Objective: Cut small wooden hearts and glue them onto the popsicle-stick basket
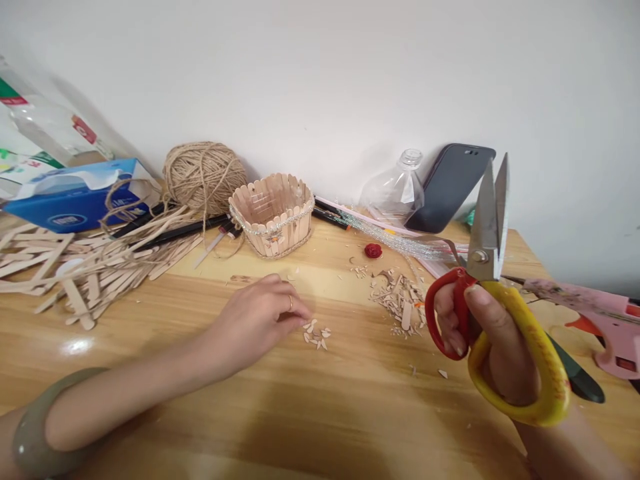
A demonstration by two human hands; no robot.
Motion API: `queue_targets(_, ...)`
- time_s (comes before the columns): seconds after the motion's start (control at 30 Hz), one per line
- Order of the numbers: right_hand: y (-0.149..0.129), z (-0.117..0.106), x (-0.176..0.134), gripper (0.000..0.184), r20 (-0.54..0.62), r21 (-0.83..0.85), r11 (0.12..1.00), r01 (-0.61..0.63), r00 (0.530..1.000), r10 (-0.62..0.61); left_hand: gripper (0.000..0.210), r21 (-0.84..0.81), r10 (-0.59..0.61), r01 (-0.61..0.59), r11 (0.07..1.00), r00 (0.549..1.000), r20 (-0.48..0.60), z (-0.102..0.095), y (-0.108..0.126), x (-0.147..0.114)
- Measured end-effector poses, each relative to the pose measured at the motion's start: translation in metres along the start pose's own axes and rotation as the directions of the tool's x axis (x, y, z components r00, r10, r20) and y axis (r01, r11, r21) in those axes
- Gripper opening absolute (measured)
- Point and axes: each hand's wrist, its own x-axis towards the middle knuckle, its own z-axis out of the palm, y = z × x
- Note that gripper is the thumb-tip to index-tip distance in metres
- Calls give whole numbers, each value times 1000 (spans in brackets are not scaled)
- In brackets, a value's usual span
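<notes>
My right hand [493, 327] grips a pair of scissors [486, 243] with red and yellow handles, raised above the table with the blades pointing up and a little apart. Low over the tabletop, my left hand [265, 310] has its thumb and fingers pinched together. Its fingertips are at the edge of a small group of cut wood chips [316, 341]; whatever they hold, if anything, is hidden. Behind that hand stands a small basket made of craft sticks [273, 217], trimmed with beads and twine. A heap of wood scraps [403, 303] lies between my hands, nearer the scissors.
Loose craft sticks [95, 273] cover the table's left side, before a blue tissue pack [75, 197] and a twine ball [205, 175]. A red rose [373, 251], cut bottle top [400, 190] and phone [453, 187] are toward the wall. A pink glue gun [580, 300] lies right.
</notes>
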Motion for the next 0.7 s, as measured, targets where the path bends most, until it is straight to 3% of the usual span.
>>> queue_targets(0.1, 1, -3, 1, 44, 17, 108, 994, -27, 1000, 25, 19, -8, 46, -46, 999, 998, -31, 1, 2, 6)
queue_targets(0.27, 0, -5, 3, 43, 6, 115, 993, -30, 1000, 30, 35, 5, 204, -204, 979, 977, 67, 5, 5, 14)
queue_targets(0.57, 2, -7, 3, 44, 2, 94, 994, -50, 999, 50, 36, 29, 291, -294, 955, 953, 85, 3, -3, 8)
queue_targets(0.7, 3, -6, 2, 44, 2, 91, 995, -40, 999, 40, 33, 18, 254, -254, 967, 967, -2, 0, -3, 7)
